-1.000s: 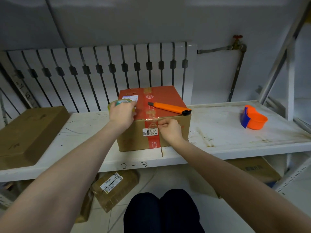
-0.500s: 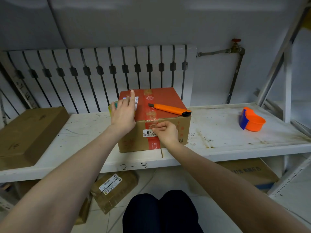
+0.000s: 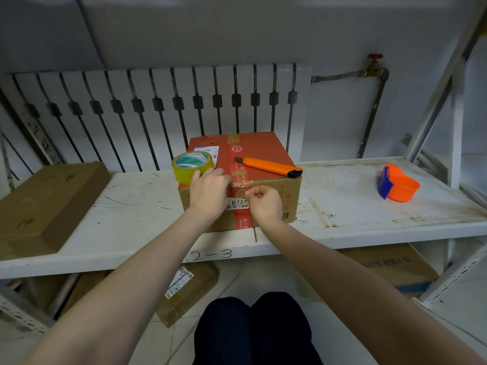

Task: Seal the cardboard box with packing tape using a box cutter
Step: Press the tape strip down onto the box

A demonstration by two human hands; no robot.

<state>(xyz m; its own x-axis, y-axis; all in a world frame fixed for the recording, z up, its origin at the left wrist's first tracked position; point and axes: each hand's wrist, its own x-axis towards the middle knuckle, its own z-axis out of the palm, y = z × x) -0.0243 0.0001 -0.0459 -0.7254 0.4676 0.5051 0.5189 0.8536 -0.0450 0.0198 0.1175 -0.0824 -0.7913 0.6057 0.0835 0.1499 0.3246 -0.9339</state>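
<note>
**Tape roll drawn back to near edge; free end pinched at box front**

Moved since half a second ago: left hand (image 3: 208,192) has come from the box top toward the near edge, and the tape roll (image 3: 191,166), then mostly hidden behind it, now shows plainly at the box's 9 o'clock corner. Right hand (image 3: 264,202) has barely shifted.

Item 1. Cardboard box (image 3: 263,151). Sits on the white shelf (image 3: 369,206) near its front lip, red printed top, brown sides, a numbered label on the near face. Judged stiff-walled and light enough to slide if pushed; best steadied by pressing down on the top near the seam.

Item 2. Tape roll. Yellowish clear tape on a green-printed core, tilted, resting against the box's top left edge. Left hand is closed around its near side. A film of tape runs from it along the near top edge toward 3 o'clock. Judged light, rigid at the core, sticky and prone to folding on itself; hold by the core, keep the strip taut.

Item 3. Right hand. Thumb and forefinger pressed together on the tape's free end, at the near top edge above the label.

Item 4. Box cutter (image 3: 268,166). Orange body, black end cap, lying loose on the box top at 2 o'clock of the hands, touched by neither. Judged slim and hard; take by the orange body, away from the blade end.

Item 5. Orange tape dispenser (image 3: 399,183). Far along the shelf at 3 o'clock, well apart.
</note>
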